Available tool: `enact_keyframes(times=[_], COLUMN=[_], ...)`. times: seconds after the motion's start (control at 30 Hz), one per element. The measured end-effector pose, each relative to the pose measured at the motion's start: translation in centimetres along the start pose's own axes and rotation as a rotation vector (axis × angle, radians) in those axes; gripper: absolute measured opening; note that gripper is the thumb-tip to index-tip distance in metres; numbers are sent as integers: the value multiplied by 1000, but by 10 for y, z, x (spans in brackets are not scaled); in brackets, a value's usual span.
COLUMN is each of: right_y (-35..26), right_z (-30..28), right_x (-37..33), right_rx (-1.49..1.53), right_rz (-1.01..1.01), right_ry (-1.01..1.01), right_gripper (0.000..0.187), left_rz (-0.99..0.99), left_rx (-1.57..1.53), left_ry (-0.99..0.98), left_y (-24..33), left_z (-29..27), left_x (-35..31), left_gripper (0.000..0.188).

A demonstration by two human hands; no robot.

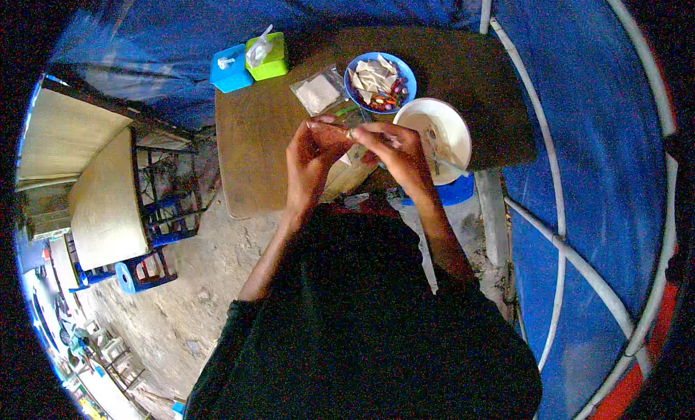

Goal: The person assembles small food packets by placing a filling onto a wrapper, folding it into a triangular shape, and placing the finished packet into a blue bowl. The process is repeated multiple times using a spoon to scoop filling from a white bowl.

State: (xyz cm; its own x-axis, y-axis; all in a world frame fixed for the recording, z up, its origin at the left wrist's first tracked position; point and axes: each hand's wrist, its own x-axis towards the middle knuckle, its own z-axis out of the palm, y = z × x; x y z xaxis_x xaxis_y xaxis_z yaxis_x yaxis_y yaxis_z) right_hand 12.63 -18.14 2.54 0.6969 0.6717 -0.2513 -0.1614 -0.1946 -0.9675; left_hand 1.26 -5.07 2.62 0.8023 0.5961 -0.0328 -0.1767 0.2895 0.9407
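Both my hands are raised together over the near side of the brown table point(250, 145). My left hand point(307, 163) has its fingers curled around a small reddish-brown piece, too blurred to name. Against its edge, the thumb and fingers of my right hand point(402, 158) are pinched. What the right hand holds, if anything, is hidden. Just beyond my hands stands a blue bowl point(411, 70) with white folded pieces, red chilies and what look like shallots. Near my right hand is a white basin point(463, 130) with a utensil leaning in it. Under my hands lies a pale wooden board point(346, 179), partly covered.
A clear plastic bag with a white square stack point(318, 93) lies left of the blue bowl. Blue point(230, 76) and green point(275, 64) containers stand at the far left corner. A blue stool point(456, 192) sits below. Blue tarpaulin and white poles point(554, 159) border the right.
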Motion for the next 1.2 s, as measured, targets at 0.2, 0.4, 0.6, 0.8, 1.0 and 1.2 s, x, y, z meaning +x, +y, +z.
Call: enact_keyframes(times=[0.2,0.4,0.6,0.8,1.0,1.2], right_y=[-22,-7,-2,-3,8,14], right_z=[27,23,15,3,38,50], right_x=[-1,-2,0,-4,-8,-3], right_rx=[102,259,58,116,423,263], right_rz=[-1,-12,-98,54,13,-80], right_ry=[-33,-107,-81,-121,67,303], right_gripper=[22,23,24,28,24,21], left_rz=[61,-25,-229,-290,-228,-308], left_rx=[101,23,106,12,-82,-99], left_ry=[43,101,24,86,168,130], left_y=[-5,-9,4,6,-4,1], left_z=[-8,-10,-17,-25,-18,-24], left_x=[-5,-7,-6,-9,-9,-10], left_gripper=[29,32,19,21,19,21])
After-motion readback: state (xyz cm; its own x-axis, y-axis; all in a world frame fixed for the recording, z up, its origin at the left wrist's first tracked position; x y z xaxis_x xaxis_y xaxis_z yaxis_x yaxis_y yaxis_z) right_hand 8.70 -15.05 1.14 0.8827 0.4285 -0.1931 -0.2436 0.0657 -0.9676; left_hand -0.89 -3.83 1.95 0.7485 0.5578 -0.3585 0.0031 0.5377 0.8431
